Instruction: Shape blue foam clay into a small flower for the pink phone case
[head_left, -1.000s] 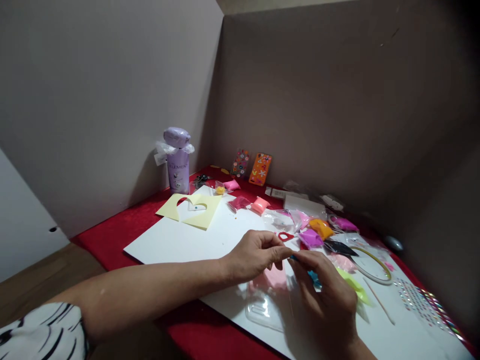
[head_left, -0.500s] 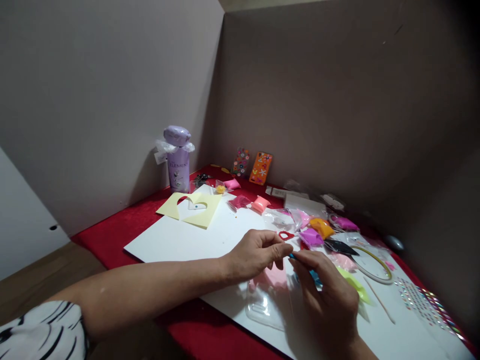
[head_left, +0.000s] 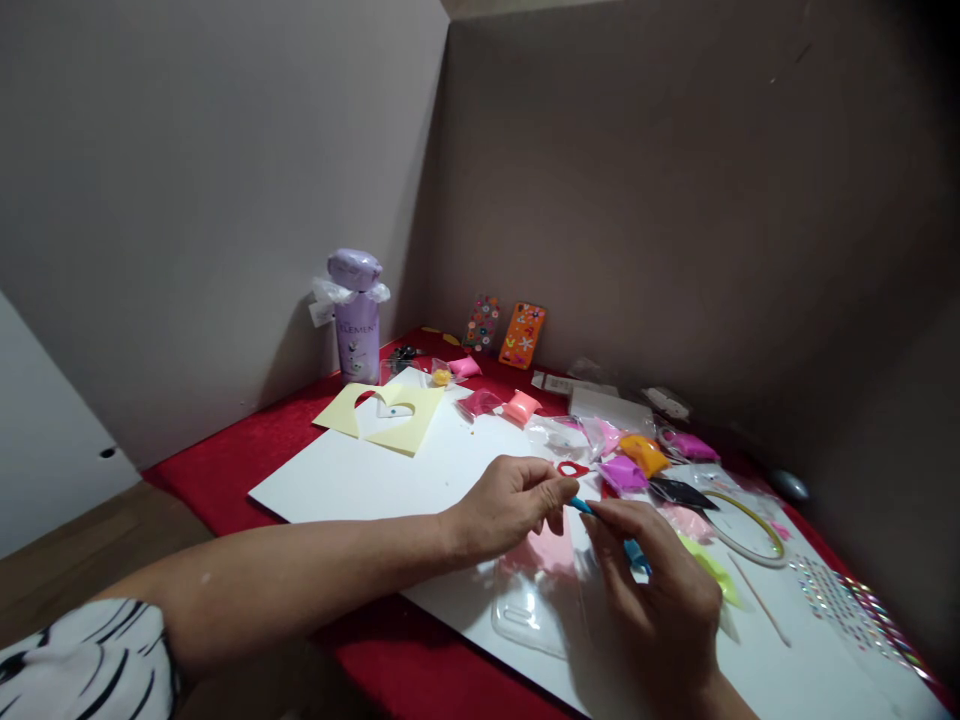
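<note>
A thin strip of blue modelling clay [head_left: 580, 505] spans the short gap between my two hands. My left hand [head_left: 517, 503] pinches its left end between thumb and forefinger. At the other end, my right hand [head_left: 660, 590] grips it with the fingertips. Below the hands lies a clear phone case [head_left: 529, 620], with a flat pink piece [head_left: 547, 553] at its upper part. Something blue [head_left: 637, 556], perhaps a clay packet, shows partly behind my right hand.
Several clay packets, among them a purple one [head_left: 622, 474] and an orange one [head_left: 643, 455], lie beyond my hands on the white board [head_left: 337, 490]. Yellow paper with a heart cutout [head_left: 405, 435] is at left. A purple bottle [head_left: 358, 335] stands behind it. Rhinestone sheets [head_left: 847, 610] lie right.
My hands have drawn slightly apart, and more of the blue clay shows between the fingertips. The things on the table have stayed put.
</note>
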